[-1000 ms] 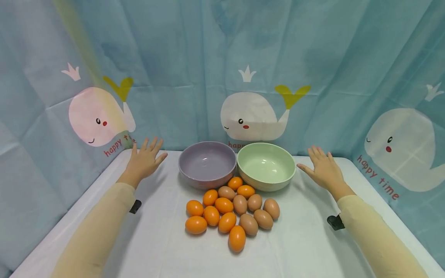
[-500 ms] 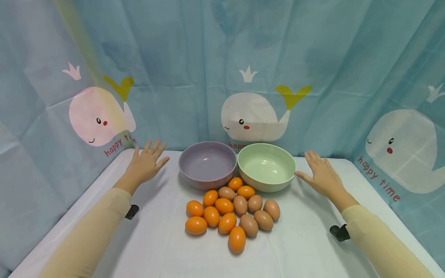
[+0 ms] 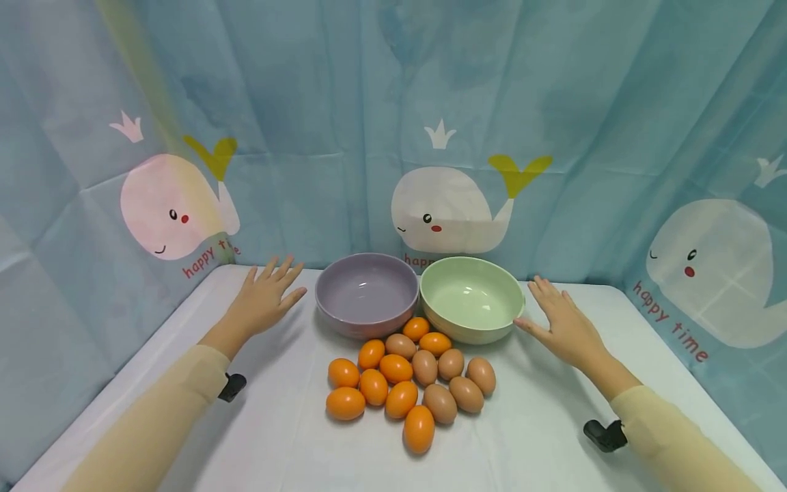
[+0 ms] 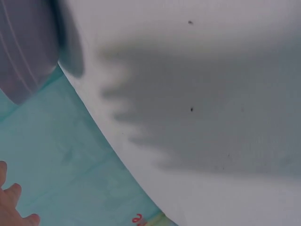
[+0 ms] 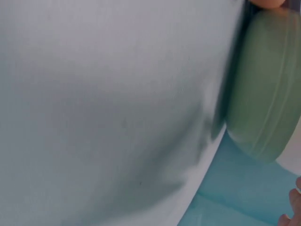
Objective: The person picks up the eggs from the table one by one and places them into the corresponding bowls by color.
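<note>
My left hand (image 3: 258, 301) hovers above the white table left of a purple bowl (image 3: 367, 321), fingers spread and holding nothing. To the right of a pale green bowl (image 3: 470, 328), my right hand (image 3: 568, 328) is held with straight fingers, its thumb by the bowl's rim; whether they touch I cannot tell. In front of the two bowls lie several orange eggs (image 3: 419, 429) and several brown eggs (image 3: 439, 403). The left wrist view shows fingertips (image 4: 11, 195) and the purple bowl's side (image 4: 28, 47); the right wrist view shows the green bowl's side (image 5: 263, 89).
The bowls stand side by side near the back edge of the white-covered table (image 3: 295, 437). Behind and around it hangs a blue curtain (image 3: 307, 137) with whale prints. A black wrist device (image 3: 605, 435) sits under the right forearm.
The right hand has shifted left and toward me, closer to the green bowl. My left hand has moved slightly to the right. The eggs and bowls stay in place on the table.
</note>
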`<state>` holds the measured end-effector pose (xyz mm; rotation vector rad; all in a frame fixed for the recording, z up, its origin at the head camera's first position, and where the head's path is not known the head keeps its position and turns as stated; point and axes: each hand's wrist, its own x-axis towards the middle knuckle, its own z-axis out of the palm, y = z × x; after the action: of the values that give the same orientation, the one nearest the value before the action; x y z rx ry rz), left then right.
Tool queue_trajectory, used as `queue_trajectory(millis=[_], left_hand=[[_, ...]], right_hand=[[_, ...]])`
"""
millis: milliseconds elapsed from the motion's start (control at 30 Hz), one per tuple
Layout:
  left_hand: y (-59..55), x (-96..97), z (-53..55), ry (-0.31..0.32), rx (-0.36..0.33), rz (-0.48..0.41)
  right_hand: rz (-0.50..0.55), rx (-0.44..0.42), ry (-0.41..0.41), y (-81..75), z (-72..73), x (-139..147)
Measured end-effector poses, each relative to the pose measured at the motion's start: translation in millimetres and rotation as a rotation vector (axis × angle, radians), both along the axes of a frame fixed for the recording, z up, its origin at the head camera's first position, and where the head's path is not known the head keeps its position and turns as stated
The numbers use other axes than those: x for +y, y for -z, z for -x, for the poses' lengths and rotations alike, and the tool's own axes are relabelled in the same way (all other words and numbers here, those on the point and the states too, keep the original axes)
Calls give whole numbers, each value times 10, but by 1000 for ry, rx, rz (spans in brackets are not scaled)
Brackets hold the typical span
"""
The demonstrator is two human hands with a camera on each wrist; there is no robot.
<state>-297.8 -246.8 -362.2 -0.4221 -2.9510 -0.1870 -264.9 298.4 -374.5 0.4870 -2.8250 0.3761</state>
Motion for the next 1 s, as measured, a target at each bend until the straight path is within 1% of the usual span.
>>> queue_trajectory(millis=[167, 400, 633, 700, 767, 900, 1000], left_hand=[[14, 64, -46, 15, 12, -17], [67, 146, -107, 29, -1, -126], [120, 221, -130, 19, 8, -176], [127, 237, -139, 14, 5, -202], [134, 252, -145, 3, -4, -229], [154, 276, -143, -37, -28, -272], [173, 285, -142, -61, -53, -321]], right_hand=[[16, -3, -13, 23, -84, -48], [78, 2, -46, 58, -186, -128], [161, -35, -41, 73, -305, -193], [200, -46, -30, 63, -350, -202], [264, -65, -23, 48, -399, -212], [392, -93, -18, 34, -492, -239], [458, -94, -24, 56, -553, -261]])
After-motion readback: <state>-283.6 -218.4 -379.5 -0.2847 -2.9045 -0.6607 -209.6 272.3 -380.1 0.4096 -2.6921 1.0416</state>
